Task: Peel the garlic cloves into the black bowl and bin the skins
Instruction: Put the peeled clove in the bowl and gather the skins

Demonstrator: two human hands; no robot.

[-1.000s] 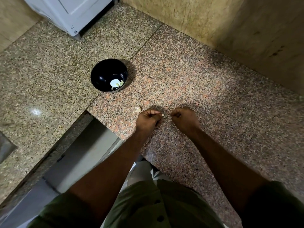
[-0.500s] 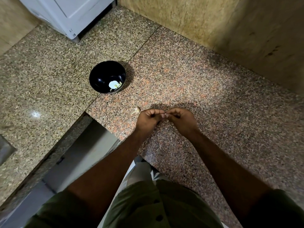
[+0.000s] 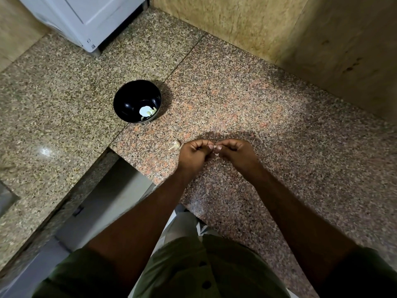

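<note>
Together, both hands' fingers (image 3: 211, 147) pinch one garlic clove (image 3: 216, 154) near the black bowl (image 3: 126, 100).

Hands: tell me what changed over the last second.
The left hand and right hand, apart a second ago, came together; their fingertips now meet, pinching a small pale bit, likely a clove. The bowl and the loose clove on the counter stayed put.

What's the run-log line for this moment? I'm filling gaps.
step: peeling | left hand + right hand: pinch garlic clove | black bowl: holds peeled pieces | loose clove: on counter
</note>
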